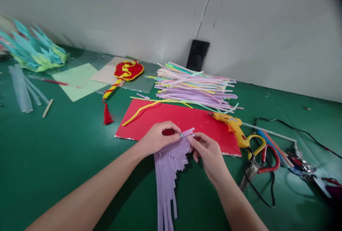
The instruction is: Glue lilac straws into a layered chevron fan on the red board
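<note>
A bundle of lilac pipe cleaners (pixel 167 172), set side by side in a stepped, bent row, hangs between my hands with its long ends towards me. My left hand (pixel 161 136) pinches its upper left edge between thumb and fingers. At the upper right, the fingertips of my right hand (pixel 204 149) close on the short ends. Beneath and behind my hands lies a red board (pixel 157 115). On the board rests a bent yellow pipe cleaner (pixel 139 111).
Behind the board lies a pile of coloured pipe cleaners (pixel 195 85); a phone (pixel 198 54) leans on the wall. To the right are a yellow glue gun (pixel 232 126), scissors (pixel 271 163) and a black cable (pixel 291 127). A red tasselled ornament (pixel 128 71) and glue sticks (pixel 21 88) lie left.
</note>
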Tool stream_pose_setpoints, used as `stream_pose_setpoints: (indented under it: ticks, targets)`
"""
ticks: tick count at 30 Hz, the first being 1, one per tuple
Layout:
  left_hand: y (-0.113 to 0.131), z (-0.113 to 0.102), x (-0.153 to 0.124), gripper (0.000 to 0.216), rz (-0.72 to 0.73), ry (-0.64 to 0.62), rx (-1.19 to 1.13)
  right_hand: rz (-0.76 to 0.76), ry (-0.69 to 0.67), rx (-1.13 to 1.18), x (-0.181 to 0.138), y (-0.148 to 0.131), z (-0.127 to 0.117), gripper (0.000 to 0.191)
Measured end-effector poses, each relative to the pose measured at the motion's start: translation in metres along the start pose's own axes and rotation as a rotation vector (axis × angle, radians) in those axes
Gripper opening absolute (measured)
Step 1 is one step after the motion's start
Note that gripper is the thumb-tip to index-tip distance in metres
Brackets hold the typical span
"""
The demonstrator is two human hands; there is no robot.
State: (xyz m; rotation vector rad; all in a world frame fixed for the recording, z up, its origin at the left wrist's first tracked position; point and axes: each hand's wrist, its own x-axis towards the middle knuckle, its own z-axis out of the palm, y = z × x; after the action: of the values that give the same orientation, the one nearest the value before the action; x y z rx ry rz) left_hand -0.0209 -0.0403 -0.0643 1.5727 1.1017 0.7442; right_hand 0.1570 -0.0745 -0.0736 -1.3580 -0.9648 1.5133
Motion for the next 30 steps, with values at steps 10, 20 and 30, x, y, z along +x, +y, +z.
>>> stream_pose_setpoints:
  ticks: [10,20,30]
  targets:
    - [0.0009,-0.0006,-0.0004,0.012,-0.005,-0.023,0.003,-0.022,0.016,-0.009,-0.002,-0.0025,0.0011,0.03]
    - [0.0,-0.0006,0.0009,0.011,-0.009,-0.02,-0.014,-0.023,0.01,-0.016,-0.0012,-0.0023,0.0005,0.03]
    - [0.0006,-0.0013,0.0002,0.009,-0.01,-0.033,-0.018,0.01,0.005,0.017,-0.0009,-0.0017,0.0005,0.029]
